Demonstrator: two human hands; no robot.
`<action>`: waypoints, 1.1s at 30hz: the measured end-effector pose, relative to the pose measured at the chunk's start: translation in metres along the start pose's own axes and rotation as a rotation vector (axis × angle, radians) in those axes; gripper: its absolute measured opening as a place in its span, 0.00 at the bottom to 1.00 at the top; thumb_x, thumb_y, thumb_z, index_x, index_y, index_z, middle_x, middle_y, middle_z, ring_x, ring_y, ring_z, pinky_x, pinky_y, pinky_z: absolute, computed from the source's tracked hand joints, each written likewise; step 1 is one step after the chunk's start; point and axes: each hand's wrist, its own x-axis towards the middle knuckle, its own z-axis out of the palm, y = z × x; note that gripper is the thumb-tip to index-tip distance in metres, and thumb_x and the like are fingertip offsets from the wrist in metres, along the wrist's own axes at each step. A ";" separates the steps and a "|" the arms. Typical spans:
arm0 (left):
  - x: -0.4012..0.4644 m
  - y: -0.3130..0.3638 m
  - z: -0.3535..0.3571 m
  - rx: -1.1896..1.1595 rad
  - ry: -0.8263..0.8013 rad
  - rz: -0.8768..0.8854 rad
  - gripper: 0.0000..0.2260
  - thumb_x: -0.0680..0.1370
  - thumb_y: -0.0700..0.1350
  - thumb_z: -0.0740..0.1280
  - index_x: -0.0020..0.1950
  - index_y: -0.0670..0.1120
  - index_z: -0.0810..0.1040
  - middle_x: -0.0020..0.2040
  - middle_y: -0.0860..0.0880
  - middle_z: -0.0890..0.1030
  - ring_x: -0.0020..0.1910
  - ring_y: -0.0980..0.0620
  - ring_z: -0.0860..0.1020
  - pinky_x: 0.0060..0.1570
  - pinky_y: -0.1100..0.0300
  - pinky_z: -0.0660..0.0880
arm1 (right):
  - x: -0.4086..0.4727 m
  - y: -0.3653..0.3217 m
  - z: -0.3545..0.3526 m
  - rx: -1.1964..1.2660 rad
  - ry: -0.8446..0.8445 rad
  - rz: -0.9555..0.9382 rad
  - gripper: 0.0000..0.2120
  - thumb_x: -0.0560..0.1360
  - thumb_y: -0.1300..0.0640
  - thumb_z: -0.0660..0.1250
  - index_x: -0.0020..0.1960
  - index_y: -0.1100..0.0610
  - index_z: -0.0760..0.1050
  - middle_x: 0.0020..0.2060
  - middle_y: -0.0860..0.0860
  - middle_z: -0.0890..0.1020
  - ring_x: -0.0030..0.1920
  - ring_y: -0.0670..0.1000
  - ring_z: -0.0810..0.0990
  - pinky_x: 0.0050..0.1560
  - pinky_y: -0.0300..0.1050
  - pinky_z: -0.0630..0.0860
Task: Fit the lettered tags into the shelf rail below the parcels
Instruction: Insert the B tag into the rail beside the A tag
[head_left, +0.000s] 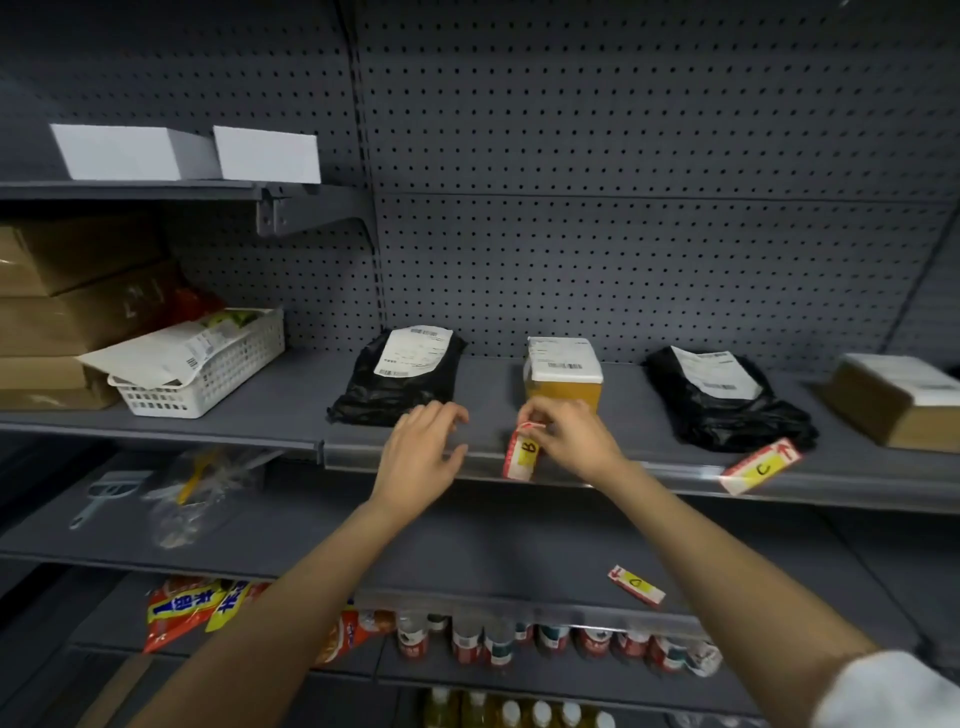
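Observation:
My right hand (571, 441) pinches the top of the tag marked B (521, 452), which hangs upright against the shelf rail (649, 475) below the yellow box parcel (563, 371). Resting on the shelf edge, my left hand (423, 457) holds nothing and its fingers are spread, just in front of the left black bag parcel (400, 374). The tag marked C (761, 466) lies tilted on the rail below the right black bag parcel (727, 400). Another tag, marked D (636, 585), lies flat on the lower shelf.
A brown box parcel (896, 400) sits at the far right. A white basket (208, 364) and stacked cardboard boxes (67, 306) fill the left bay. On the lower shelf are a plastic bag (192, 493) and a scraper (101, 496). Bottles (519, 642) stand below.

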 end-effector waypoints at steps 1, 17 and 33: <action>0.002 0.006 0.005 -0.017 -0.006 0.014 0.13 0.70 0.42 0.70 0.52 0.49 0.72 0.45 0.50 0.77 0.46 0.51 0.74 0.48 0.57 0.69 | -0.005 0.006 -0.004 0.027 0.027 0.036 0.02 0.73 0.56 0.68 0.45 0.53 0.77 0.44 0.51 0.84 0.47 0.52 0.81 0.49 0.47 0.76; 0.017 0.079 0.061 -0.200 -0.070 0.096 0.14 0.69 0.41 0.71 0.50 0.52 0.71 0.42 0.52 0.77 0.43 0.49 0.74 0.42 0.57 0.66 | -0.039 0.041 -0.027 0.063 0.120 0.157 0.16 0.72 0.53 0.71 0.59 0.51 0.75 0.54 0.50 0.83 0.55 0.49 0.80 0.53 0.42 0.73; 0.008 0.194 0.145 -0.269 -0.252 0.261 0.13 0.69 0.43 0.71 0.48 0.52 0.71 0.41 0.54 0.76 0.43 0.52 0.75 0.44 0.57 0.70 | -0.150 0.146 -0.094 0.079 0.334 0.352 0.06 0.71 0.52 0.70 0.48 0.51 0.78 0.41 0.46 0.81 0.40 0.44 0.79 0.42 0.39 0.74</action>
